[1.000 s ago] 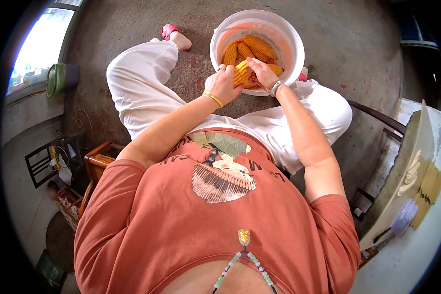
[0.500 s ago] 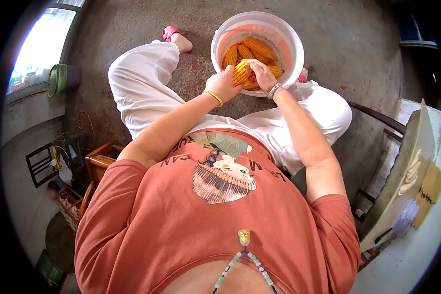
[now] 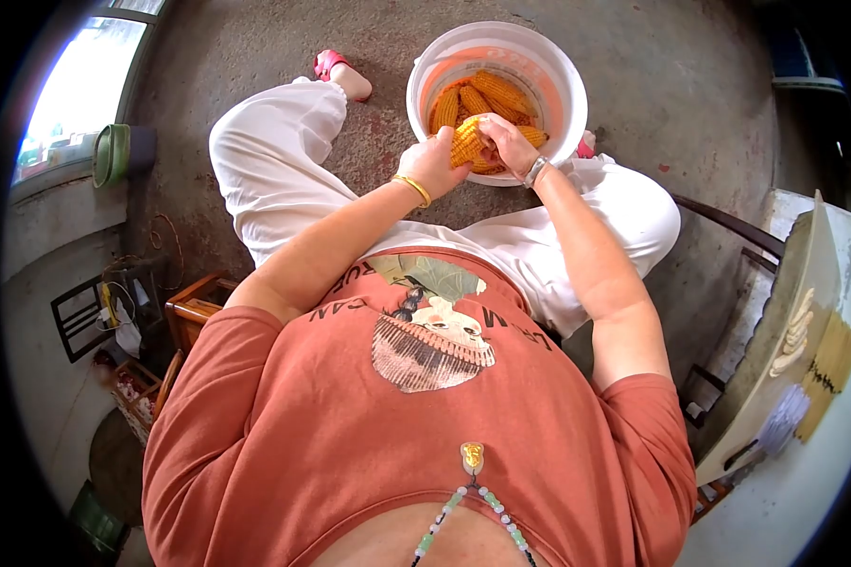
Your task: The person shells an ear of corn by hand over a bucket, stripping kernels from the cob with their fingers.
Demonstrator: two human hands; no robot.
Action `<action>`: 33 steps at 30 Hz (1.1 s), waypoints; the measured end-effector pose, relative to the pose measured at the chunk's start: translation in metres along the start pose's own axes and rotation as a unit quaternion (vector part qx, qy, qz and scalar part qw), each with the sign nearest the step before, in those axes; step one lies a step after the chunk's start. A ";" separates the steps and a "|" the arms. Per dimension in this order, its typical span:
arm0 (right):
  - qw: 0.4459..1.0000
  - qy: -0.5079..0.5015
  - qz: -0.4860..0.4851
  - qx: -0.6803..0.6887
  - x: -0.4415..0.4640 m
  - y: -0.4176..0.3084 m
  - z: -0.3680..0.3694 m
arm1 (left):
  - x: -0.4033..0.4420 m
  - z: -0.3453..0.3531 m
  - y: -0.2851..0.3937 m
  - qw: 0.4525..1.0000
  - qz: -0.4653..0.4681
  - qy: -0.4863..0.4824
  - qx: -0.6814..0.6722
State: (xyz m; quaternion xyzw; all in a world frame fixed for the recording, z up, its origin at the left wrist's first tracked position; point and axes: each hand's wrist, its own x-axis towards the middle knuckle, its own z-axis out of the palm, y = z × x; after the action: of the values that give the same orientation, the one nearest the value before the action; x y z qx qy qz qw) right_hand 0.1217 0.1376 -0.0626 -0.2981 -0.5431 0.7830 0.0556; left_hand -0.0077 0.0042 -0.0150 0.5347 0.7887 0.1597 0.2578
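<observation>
Held corn: one yellow ear (image 3: pixel 466 143), over the near side of the bucket's mouth, slanted between both hands.
Left hand (image 3: pixel 432 168): fingers closed on the ear's left side; gold bangle (image 3: pixel 413 191) at the wrist.
Right hand (image 3: pixel 509 147): fingers bent together, clamped on the ear's right side, tips against the kernels; silver-coloured band (image 3: pixel 536 171) at the wrist.
Bucket (image 3: pixel 564 94): white, round, upright on the concrete floor (image 3: pixel 246 47), between the person's legs; reddish print shows through the wall.
Corn inside: several yellow ears (image 3: pixel 501 92), lying at mixed angles in the bottom; exact count hidden by the hands.
Wearer: white trousers (image 3: pixel 279 161), rust-red T-shirt (image 3: pixel 425 425), beaded necklace (image 3: pixel 492 501), pink shoe (image 3: pixel 328 64) on the left foot.
Left edge of view: green basin (image 3: pixel 111 154) beneath the bright window (image 3: pixel 76 85).
</observation>
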 end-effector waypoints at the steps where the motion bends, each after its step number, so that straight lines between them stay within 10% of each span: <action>1: 1.000 0.005 0.001 -0.008 -0.001 0.000 0.000 | 0.000 0.001 -0.001 1.000 0.002 -0.001 -0.001; 21: 0.997 0.009 0.049 0.052 -0.004 -0.005 0.002 | 0.006 -0.002 -0.001 1.000 -0.008 -0.022 -0.012; 33: 0.995 0.081 -0.046 -0.036 0.011 0.003 -0.017 | 0.014 -0.015 -0.001 0.949 -0.131 -0.122 -0.259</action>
State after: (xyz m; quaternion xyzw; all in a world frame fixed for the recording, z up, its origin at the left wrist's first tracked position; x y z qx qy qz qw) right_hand 0.1225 0.1545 -0.0734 -0.3373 -0.5777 0.7328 0.1244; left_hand -0.0209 0.0167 -0.0068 0.3571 0.7455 0.2571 0.5007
